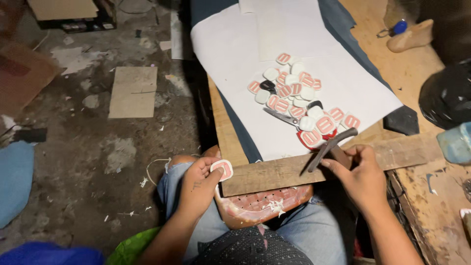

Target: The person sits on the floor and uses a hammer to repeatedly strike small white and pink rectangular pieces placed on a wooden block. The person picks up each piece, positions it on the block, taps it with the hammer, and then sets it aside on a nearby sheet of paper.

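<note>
Beside the wooden board (274, 174), left hand (198, 184) pinches a patch (222, 169); right hand (360, 176) grips pliers (329, 147).

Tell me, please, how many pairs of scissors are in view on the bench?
1. The scissors lie on the white sheet, their handles partly buried in the pile of pink-and-white badges. Another pair could be hidden beneath that pile.

1. Light is dim and warm overall, brightest on the white paper (338, 83), which glares slightly.
2. The floor (98, 147) at left lies in murky shade, and the corners darken.
3. The hands cast soft shadows.
4. Focus is fair at the centre; the edges look stretched and faintly blurred.
</note>
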